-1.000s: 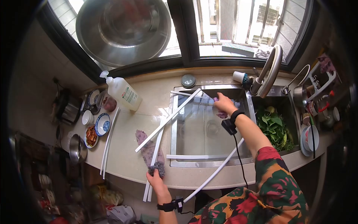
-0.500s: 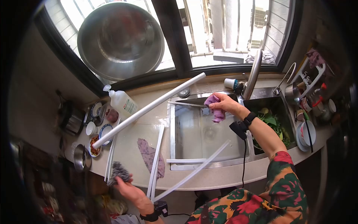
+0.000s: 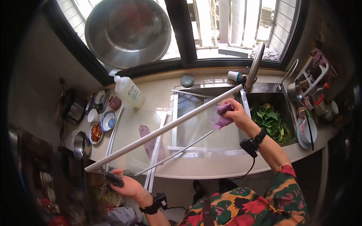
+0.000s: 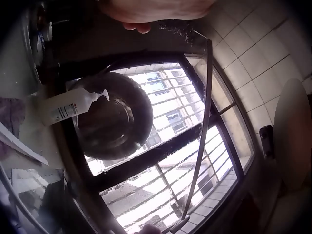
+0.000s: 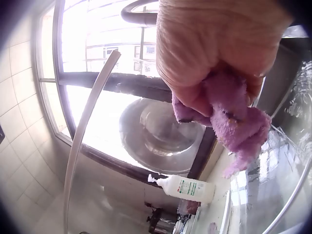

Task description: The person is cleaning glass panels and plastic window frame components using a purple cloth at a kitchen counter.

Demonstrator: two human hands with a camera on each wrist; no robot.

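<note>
In the head view, a long white strip (image 3: pixel 162 130) slants above the counter between both hands; a thinner strip (image 3: pixel 181 150) runs below it. Between them seems to be a clear sheet, hard to make out. At the lower left, the left hand (image 3: pixel 130 187) holds a dark wiry scouring pad (image 3: pixel 113 179) at the strips' left end. Over the sink, the right hand (image 3: pixel 241 117) grips a bunched purple cloth (image 3: pixel 224 116) near their right end. The right wrist view shows the cloth (image 5: pixel 236 114) squeezed in the fingers; whether they also hold the sheet is hidden.
Loose white strips (image 3: pixel 155 150) and a purple cloth (image 3: pixel 151 147) lie on the counter (image 3: pixel 181 171). A pump bottle (image 3: pixel 129 91), bowls (image 3: pixel 108 120) and a dish of food stand left. Leafy greens (image 3: pixel 272 122) fill the right basin below the faucet (image 3: pixel 256 66).
The right hand with its cloth has moved right and slightly down from half a second ago. The raised strip has shifted right and lower, and a thinner strip now angles up toward the right hand.
</note>
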